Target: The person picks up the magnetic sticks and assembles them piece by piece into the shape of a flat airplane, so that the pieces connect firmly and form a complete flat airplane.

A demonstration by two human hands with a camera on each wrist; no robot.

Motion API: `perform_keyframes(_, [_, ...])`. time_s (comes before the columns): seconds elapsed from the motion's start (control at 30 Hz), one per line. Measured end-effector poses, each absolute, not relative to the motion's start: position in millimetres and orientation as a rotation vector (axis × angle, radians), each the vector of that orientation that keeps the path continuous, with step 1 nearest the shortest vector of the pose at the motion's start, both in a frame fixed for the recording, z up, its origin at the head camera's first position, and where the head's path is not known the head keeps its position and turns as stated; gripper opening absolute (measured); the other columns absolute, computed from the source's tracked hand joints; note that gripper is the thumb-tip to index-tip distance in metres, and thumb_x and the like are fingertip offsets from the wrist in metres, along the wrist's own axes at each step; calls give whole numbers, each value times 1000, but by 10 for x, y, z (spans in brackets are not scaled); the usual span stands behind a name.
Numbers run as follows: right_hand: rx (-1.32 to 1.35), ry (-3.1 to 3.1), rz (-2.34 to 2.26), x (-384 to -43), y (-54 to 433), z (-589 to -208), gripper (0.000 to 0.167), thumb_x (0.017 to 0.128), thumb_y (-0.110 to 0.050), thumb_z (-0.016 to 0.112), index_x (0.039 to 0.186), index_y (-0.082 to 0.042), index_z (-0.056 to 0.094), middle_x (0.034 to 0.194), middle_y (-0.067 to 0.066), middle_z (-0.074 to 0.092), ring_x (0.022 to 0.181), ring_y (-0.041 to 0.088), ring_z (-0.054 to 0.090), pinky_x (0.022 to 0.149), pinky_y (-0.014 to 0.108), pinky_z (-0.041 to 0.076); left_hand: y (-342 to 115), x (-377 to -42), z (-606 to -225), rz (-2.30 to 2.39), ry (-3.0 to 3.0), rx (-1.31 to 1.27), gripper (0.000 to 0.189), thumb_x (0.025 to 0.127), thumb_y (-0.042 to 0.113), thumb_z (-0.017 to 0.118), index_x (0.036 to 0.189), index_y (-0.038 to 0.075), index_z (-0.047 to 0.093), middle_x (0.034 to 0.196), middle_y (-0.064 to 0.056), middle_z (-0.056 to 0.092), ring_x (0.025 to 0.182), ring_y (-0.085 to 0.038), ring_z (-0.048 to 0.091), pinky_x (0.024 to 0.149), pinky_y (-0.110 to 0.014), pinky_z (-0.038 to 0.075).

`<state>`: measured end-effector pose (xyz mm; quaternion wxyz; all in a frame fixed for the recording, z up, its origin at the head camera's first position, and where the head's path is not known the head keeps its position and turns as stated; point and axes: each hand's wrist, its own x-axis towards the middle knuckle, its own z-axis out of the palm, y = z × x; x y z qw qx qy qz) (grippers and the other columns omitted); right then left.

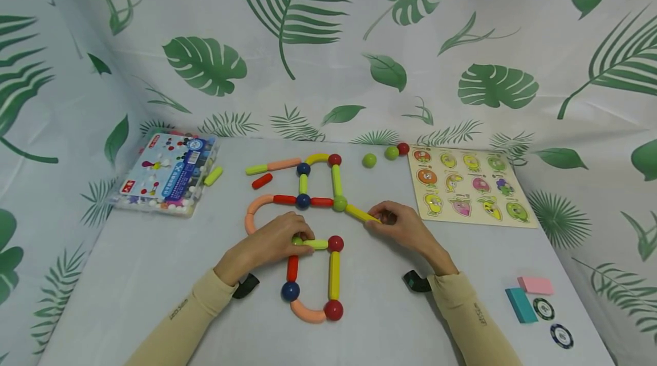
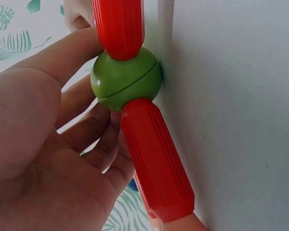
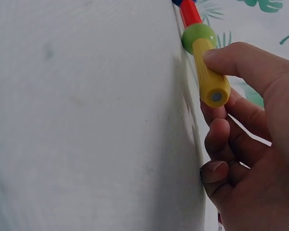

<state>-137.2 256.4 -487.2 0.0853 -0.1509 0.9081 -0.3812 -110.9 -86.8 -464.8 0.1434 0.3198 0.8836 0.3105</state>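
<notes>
My right hand [image 1: 402, 226] pinches the free end of a yellow magnetic stick [image 1: 359, 212] between thumb and fingers. Its other end meets a green ball [image 3: 199, 37], which joins a red stick [image 1: 321, 202] in the upper loop. My left hand [image 1: 277, 238] holds another green ball [image 2: 126, 79] at a corner of the lower frame, with red sticks [image 2: 156, 159] on two sides of it. From that corner a light green stick [image 1: 316, 244] runs to a red ball [image 1: 336, 243]. The lower frame also has a long yellow stick [image 1: 334, 277], a blue ball [image 1: 290, 291] and a curved orange piece [image 1: 308, 313].
A labelled plastic box [image 1: 164, 169] of pieces stands at left, a green stick [image 1: 213, 176] beside it. Loose green balls [image 1: 369, 160] and a fruit sticker board [image 1: 467, 183] lie at the back. Coloured blocks [image 1: 520, 305] and round chips [image 1: 562, 336] lie at right.
</notes>
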Motion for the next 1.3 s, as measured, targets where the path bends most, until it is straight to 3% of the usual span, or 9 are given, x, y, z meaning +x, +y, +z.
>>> perform_keyframes(0.27, [-439,2700,-1141,-1375,2584,-4853,22,89,-33,79,107,-24,71,89,-3,62,83,18,56,71,23,46,-1028,-1301,-4621,1035,2628,827,25,92,34,76,109,15,77,100,7,68,93,-12,59,84,-30,52])
perform_keyframes(0.4, [-442,2691,-1156,-1376,2587,-4868,22,89,-34,79,107,-24,71,89,-3,62,83,18,56,71,23,46,-1236,-1514,-4595,1134,2744,753,20,93,27,75,108,13,77,97,3,70,90,-15,61,81,-32,53])
perform_keyframes(0.63, [-428,2689,-1154,-1367,2601,-4916,24,89,-38,78,108,-25,71,90,-3,62,83,18,56,71,23,46,-1537,-1930,-4603,1143,2988,504,25,97,19,70,115,2,74,107,-15,69,103,-33,59,88,-47,50])
perform_keyframes(0.8, [-432,2682,-1167,-1363,2598,-4908,24,89,-38,78,108,-25,71,90,-3,62,83,18,56,71,23,46,-1562,-2123,-4716,1044,3014,430,33,99,19,67,126,0,69,119,-22,63,111,-38,53,95,-51,46])
perform_keyframes(1.1, [-454,2664,-1158,-1373,2589,-4871,23,89,-38,78,108,-26,71,91,-4,63,84,18,57,72,23,46,-1580,-2151,-4804,904,3055,382,25,100,22,66,115,2,73,109,-17,64,102,-34,54,88,-47,46])
perform_keyframes(1.3, [-444,2658,-1159,-1368,2583,-4862,22,89,-37,78,107,-26,71,91,-4,63,84,18,57,72,23,46,-1682,-2032,-4748,881,3001,289,23,98,17,65,111,-2,71,105,-18,62,103,-33,53,89,-47,47])
